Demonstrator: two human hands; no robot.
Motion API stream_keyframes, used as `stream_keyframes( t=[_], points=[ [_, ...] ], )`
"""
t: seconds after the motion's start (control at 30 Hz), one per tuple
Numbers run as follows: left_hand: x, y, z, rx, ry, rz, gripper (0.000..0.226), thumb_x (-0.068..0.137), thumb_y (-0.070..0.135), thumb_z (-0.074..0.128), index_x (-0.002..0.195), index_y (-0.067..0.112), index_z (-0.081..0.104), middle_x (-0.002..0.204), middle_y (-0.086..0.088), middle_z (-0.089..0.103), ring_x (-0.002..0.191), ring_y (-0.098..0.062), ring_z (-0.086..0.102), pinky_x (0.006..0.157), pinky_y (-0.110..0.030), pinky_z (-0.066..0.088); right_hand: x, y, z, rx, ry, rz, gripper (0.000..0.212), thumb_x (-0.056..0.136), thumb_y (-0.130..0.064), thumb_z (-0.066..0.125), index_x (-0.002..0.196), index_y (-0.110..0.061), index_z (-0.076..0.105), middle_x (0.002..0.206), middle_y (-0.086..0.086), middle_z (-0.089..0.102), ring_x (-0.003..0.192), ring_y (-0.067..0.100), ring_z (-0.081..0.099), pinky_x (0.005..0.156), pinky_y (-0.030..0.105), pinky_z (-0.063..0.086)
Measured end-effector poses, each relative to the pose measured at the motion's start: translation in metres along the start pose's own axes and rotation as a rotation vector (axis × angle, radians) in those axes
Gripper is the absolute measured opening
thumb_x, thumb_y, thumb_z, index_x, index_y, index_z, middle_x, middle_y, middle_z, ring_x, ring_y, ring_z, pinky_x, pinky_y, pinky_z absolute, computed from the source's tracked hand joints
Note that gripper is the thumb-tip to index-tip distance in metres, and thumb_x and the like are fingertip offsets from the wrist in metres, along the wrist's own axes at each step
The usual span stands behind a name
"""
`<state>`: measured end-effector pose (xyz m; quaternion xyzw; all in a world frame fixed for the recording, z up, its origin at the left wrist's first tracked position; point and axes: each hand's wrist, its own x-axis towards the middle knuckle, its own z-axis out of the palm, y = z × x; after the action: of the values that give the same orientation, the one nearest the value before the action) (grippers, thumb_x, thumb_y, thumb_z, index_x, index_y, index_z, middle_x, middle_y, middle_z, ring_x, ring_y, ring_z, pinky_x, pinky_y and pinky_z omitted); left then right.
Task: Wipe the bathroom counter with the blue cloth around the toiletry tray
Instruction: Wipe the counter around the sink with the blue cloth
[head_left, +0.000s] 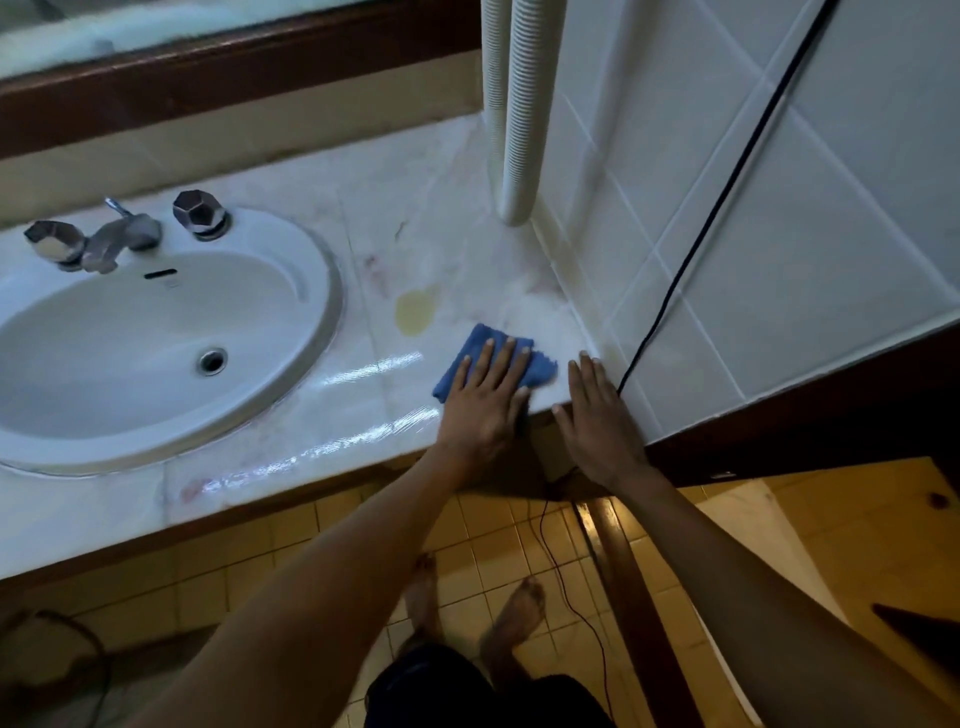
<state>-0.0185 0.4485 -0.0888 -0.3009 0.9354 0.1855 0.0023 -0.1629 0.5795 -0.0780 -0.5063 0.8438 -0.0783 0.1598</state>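
The blue cloth (480, 345) lies flat on the pale marble counter (431, 244) near its front right corner. My left hand (488, 400) presses down on the cloth with fingers spread flat. My right hand (597, 415) rests flat on the counter's right front corner, beside the tiled wall, holding nothing. A yellowish stain (415, 312) marks the counter just beyond and left of the cloth. Wet streaks shine along the front edge (332, 447). No toiletry tray is in view.
A white oval sink (150, 338) with a chrome tap (119, 236) fills the counter's left. Two white ribbed hoses (514, 114) hang down to the back right corner. A black cable (727, 187) runs down the white tiled wall (779, 260). Yellow floor tiles and my bare feet lie below.
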Motion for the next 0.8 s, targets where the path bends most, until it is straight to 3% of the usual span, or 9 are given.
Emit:
stream_keyframes(
  t=[0.13, 0.23, 0.33, 0.47, 0.6, 0.73, 0.8],
  points=[
    [-0.035, -0.056, -0.020, 0.105, -0.031, 0.111, 0.056, 0.108, 0.045, 0.017, 0.160, 0.035, 0.000, 0.168, 0.012, -0.003, 0.155, -0.012, -0.010, 0.126, -0.041, 0.000, -0.002, 0.002, -0.001, 0.019, 0.012, -0.016, 0.068, 0.104, -0.041, 0.033, 0.156, -0.006, 0.009, 0.165, 0.012, 0.002, 0.153, 0.023, -0.002, 0.121, 0.033, 0.001],
    [-0.002, -0.061, -0.027, 0.068, -0.020, -0.034, 0.057, 0.108, 0.044, 0.018, 0.161, 0.032, 0.001, 0.169, 0.006, -0.003, 0.156, -0.018, -0.009, 0.126, -0.047, 0.001, -0.004, 0.000, -0.002, 0.038, 0.037, 0.004, 0.066, 0.104, -0.040, 0.033, 0.156, -0.004, 0.012, 0.165, 0.013, 0.005, 0.153, 0.024, 0.000, 0.121, 0.032, 0.002],
    [0.044, -0.012, -0.015, -0.004, 0.006, -0.149, 0.059, 0.106, 0.042, 0.018, 0.161, 0.026, 0.005, 0.169, -0.001, -0.001, 0.156, -0.026, -0.006, 0.125, -0.051, -0.002, -0.011, 0.001, -0.001, 0.037, 0.023, 0.017, 0.067, 0.104, -0.038, 0.034, 0.156, -0.004, 0.010, 0.165, 0.013, 0.003, 0.153, 0.024, -0.002, 0.121, 0.033, 0.001],
    [0.044, 0.029, -0.001, 0.026, -0.082, 0.083, 0.058, 0.107, 0.044, 0.016, 0.161, 0.027, 0.002, 0.169, 0.000, -0.003, 0.155, -0.023, -0.010, 0.125, -0.050, -0.003, -0.014, -0.003, -0.007, 0.181, 0.036, 0.059, 0.067, 0.101, -0.023, 0.044, 0.156, -0.006, 0.010, 0.165, 0.012, 0.007, 0.153, 0.023, 0.005, 0.124, 0.039, 0.014],
    [0.023, -0.018, -0.010, 0.087, -0.093, 0.262, 0.056, 0.108, 0.046, 0.016, 0.161, 0.034, 0.003, 0.169, 0.008, 0.001, 0.156, -0.017, -0.006, 0.126, -0.042, -0.004, -0.014, -0.007, -0.015, 0.381, 0.083, 0.138, 0.069, 0.096, -0.006, 0.049, 0.156, -0.009, 0.015, 0.161, 0.012, 0.021, 0.149, 0.024, 0.021, 0.120, 0.038, 0.026],
    [0.051, -0.023, -0.022, 0.055, -0.032, -0.001, 0.058, 0.107, 0.044, 0.018, 0.161, 0.030, 0.005, 0.169, 0.004, 0.002, 0.156, -0.019, -0.005, 0.125, -0.048, 0.000, -0.014, -0.006, -0.016, 0.385, 0.136, 0.112, 0.066, 0.091, -0.002, 0.052, 0.149, -0.012, 0.022, 0.150, 0.012, 0.036, 0.136, 0.025, 0.040, 0.106, 0.032, 0.039],
    [0.069, 0.007, -0.017, -0.008, -0.024, -0.102, 0.059, 0.107, 0.043, 0.019, 0.161, 0.026, 0.006, 0.169, 0.000, 0.001, 0.156, -0.023, -0.007, 0.125, -0.050, -0.005, -0.013, -0.005, -0.013, 0.377, 0.142, 0.109, 0.065, 0.091, -0.002, 0.051, 0.148, -0.011, 0.023, 0.150, 0.013, 0.036, 0.136, 0.026, 0.040, 0.108, 0.035, 0.040]
  ],
)
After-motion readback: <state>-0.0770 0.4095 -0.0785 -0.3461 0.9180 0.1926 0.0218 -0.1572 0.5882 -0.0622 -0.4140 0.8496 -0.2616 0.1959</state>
